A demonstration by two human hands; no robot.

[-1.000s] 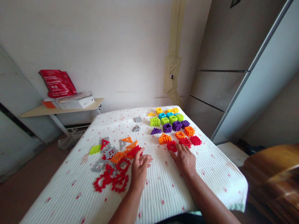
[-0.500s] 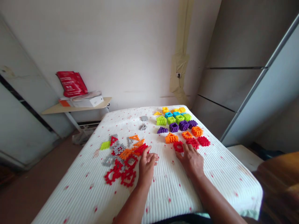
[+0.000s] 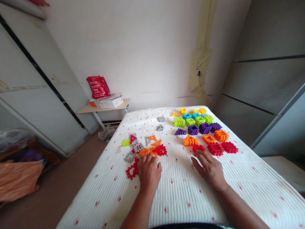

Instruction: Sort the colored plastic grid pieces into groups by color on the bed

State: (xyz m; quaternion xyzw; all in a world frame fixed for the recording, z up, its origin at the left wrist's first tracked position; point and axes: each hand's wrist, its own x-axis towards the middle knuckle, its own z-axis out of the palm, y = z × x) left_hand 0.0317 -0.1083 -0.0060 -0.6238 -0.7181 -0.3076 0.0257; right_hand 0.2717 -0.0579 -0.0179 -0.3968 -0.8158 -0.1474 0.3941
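Two hands lie on the white cloth (image 3: 181, 190) in your head view, the only view there is. Your left hand (image 3: 149, 171) rests palm down at the near edge of the loose heap of pieces (image 3: 143, 149), its fingers covering some of the red ones; whether they are closed on a piece you cannot tell, since the hand hides what is under it. A red square frame (image 3: 132, 171) shows just left of that hand, touching it.

Your right hand (image 3: 211, 168) lies flat with its fingers spread and nothing pinched, the fingertips just reaching a single red piece (image 3: 198, 148) that lies in front of the sorted rows (image 3: 202, 127).

Those rows run by colour, yellow and blue at the far edge, then green, purple, orange and red nearest you, which likely explains why the red piece sits where it does, beside the red stacks (image 3: 222, 148). Grey pieces (image 3: 160, 124) lie apart, between heap and rows.
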